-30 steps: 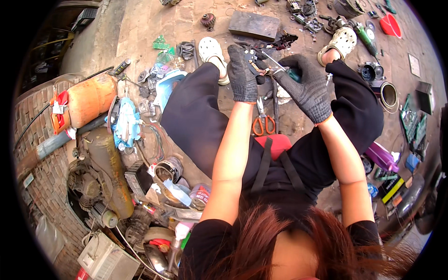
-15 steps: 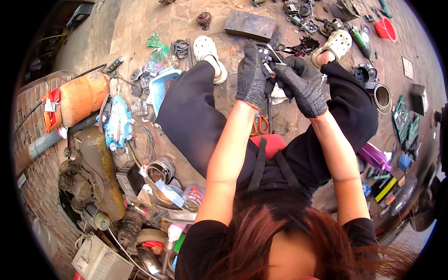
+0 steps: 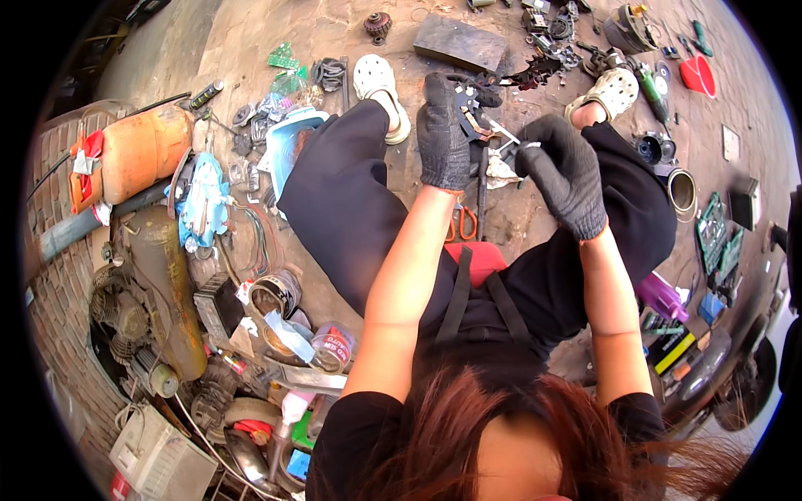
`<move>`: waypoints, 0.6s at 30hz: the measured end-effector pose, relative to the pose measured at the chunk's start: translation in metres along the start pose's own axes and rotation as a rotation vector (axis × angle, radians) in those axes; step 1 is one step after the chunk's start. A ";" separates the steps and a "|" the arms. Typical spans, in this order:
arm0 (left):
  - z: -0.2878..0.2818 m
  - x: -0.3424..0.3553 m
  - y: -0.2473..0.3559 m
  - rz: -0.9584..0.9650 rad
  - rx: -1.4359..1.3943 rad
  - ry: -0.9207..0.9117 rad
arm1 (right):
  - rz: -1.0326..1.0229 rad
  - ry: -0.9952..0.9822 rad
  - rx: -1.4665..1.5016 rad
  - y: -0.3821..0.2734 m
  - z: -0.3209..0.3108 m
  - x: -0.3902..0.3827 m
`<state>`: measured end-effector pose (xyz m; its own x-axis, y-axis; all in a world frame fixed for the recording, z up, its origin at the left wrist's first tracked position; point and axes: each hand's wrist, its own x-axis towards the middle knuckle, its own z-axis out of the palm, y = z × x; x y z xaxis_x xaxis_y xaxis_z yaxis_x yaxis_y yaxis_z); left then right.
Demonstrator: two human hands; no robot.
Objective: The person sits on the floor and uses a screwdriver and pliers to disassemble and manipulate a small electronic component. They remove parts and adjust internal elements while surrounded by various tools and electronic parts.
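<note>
My left hand (image 3: 444, 142), in a dark grey knit glove, is closed around a small black mechanical part with metal pieces (image 3: 474, 117). A thin silver rod (image 3: 504, 132) sticks out from beside that part toward my right hand (image 3: 564, 175). The right hand, gloved too, is apart from the left, with thumb and fingers pinched together. Something small and pale shows at its fingertips; its kind is too small to tell. Below the hands, orange-handled scissors (image 3: 462, 224) and a dark bar (image 3: 483, 179) lie on the ground beside a crumpled white scrap (image 3: 501, 171).
A dark metal block (image 3: 459, 42) lies beyond my feet. Greasy parts and a green angle grinder (image 3: 653, 96) lie at the far right, near a red bowl (image 3: 697, 75). An orange gas cylinder (image 3: 146, 159), a light-blue basin (image 3: 284, 154) and cans crowd the left.
My right hand has drawn back from the part, to the right and toward me. The left hand keeps its hold, nearly in place. The view has shifted slightly.
</note>
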<state>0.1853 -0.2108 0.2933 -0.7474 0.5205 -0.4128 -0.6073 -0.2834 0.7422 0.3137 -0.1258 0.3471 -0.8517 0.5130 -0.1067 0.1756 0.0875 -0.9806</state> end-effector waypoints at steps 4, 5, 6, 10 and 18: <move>-0.008 0.007 -0.006 0.165 0.078 0.040 | -0.095 0.045 -0.401 0.003 0.005 -0.005; -0.012 0.009 -0.008 0.195 0.130 0.031 | -0.092 0.059 -0.455 0.002 0.007 -0.005; -0.016 0.011 -0.009 0.225 0.182 0.022 | -0.048 0.050 -0.471 -0.001 0.009 -0.006; -0.007 0.008 -0.012 0.487 0.426 0.118 | -0.047 0.084 -0.550 0.004 0.013 -0.008; -0.006 0.011 -0.017 0.596 0.636 0.125 | -0.175 0.214 -0.843 0.011 0.021 -0.008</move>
<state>0.1859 -0.2055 0.2732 -0.9389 0.3263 0.1096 0.1301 0.0417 0.9906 0.3120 -0.1471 0.3337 -0.8046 0.5748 0.1493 0.4287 0.7361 -0.5239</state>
